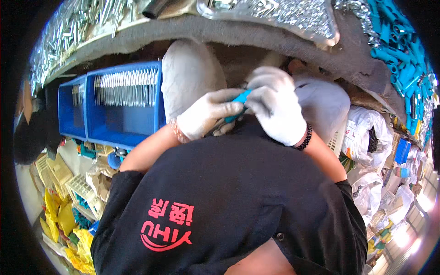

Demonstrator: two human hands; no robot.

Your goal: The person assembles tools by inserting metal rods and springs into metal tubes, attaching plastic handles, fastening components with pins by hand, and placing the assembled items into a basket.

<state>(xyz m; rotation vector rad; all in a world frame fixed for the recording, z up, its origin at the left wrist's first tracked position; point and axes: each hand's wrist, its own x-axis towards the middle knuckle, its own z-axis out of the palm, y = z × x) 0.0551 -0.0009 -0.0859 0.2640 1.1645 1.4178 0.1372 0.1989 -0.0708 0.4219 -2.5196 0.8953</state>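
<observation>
Both of my hands wear white work gloves and meet in front of my lap. My left hand is closed around a teal plastic piece that looks like a small tubular handle; its lower part is mostly hidden by the fingers. Against the far end of that piece, my right hand has its fingers bent and pinched together. Those fingers are slightly blurred, and whatever they pinch is hidden.
To my left stands a blue crate with a row of thin metal rods. Across the front runs a cloth-covered bench edge, bearing a clear tray of small metal parts. Teal plastic pieces are heaped at right, above white sacks.
</observation>
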